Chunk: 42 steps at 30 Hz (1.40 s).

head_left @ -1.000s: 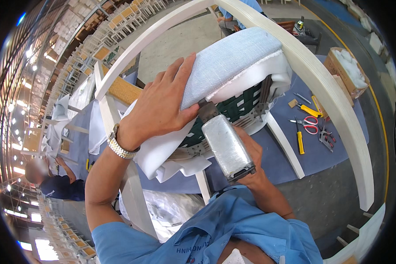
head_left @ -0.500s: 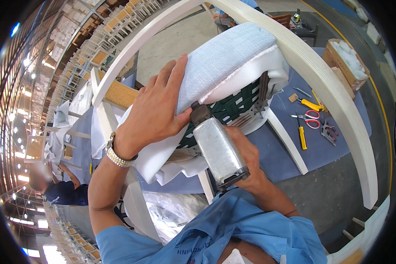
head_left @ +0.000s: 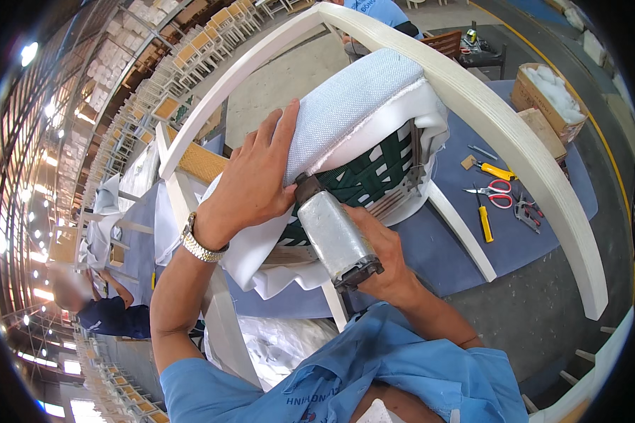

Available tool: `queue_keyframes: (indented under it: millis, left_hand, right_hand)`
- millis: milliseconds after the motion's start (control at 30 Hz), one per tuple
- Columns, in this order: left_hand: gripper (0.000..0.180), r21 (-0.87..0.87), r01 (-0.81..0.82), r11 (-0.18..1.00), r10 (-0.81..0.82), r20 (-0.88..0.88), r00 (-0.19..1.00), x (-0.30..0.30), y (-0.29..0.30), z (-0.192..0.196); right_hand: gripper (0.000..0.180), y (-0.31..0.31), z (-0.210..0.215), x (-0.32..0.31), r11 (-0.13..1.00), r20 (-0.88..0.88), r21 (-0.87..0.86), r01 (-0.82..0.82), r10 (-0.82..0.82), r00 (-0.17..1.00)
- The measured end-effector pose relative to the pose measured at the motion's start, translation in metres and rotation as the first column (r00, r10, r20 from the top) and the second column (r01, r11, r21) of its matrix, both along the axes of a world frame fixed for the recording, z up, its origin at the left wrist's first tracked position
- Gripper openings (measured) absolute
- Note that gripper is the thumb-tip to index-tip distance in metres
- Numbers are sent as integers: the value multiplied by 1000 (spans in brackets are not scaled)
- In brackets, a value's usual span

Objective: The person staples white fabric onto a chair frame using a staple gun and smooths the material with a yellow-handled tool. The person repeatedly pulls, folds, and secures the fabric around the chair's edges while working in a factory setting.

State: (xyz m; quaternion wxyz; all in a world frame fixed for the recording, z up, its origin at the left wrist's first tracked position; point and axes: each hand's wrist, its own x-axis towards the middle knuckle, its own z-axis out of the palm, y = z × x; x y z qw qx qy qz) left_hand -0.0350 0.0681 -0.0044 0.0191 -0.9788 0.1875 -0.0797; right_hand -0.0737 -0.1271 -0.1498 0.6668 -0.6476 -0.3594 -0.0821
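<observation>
The left hand [head_left: 254, 180] lay flat on the chair seat [head_left: 353, 106], fingers spread and pressed against the pale blue fabric, thumb hooked under the white lining [head_left: 261, 247] at the seat's edge. Compared with the earlier frames, it sat in much the same place on the cushion. The right hand [head_left: 384, 261] was wrapped tight around a metal stapler [head_left: 335, 236], fingers closed on its body, nose touching the seat's underside beside the green webbing [head_left: 363, 176]; the stapler's nose stayed at that same edge. The seat rested tipped up inside the white chair frame [head_left: 515, 148]. On the blue mat [head_left: 536, 211] to the right lay scissors [head_left: 494, 190], yellow-handled tools [head_left: 485, 222] and pliers [head_left: 525, 211], well apart from both hands.
</observation>
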Motion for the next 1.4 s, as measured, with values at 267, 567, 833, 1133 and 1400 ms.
queue_keyframes:
  millis: [267, 567, 833, 1133, 1400]
  left_hand:
    - [95, -53, 304, 951, -308, -224, 925, -62, -9, 20]
    - [68, -599, -293, 745, -119, -552, 825, 74, 115, -20]
    - [90, -447, -142, 883, -108, -488, 866, 41, 77, 5]
    - [95, -162, -75, 984, 57, -116, 992, -11, 25, 4]
    - [98, -62, -98, 993, 97, -10, 995, -19, 20, -5]
  right_hand:
    - [55, -8, -4, 15, 948, 192, 144, 284, -308, 932]
    - [51, 0, -22, 20, 960, 114, 182, 213, -235, 965]
    - [61, 7, -15, 21, 941, 153, 189, 281, -311, 938]
    - [63, 2, -15, 16, 946, 293, 96, 310, -324, 899]
    - [38, 21, -9, -9, 982, 96, 172, 74, -91, 991]
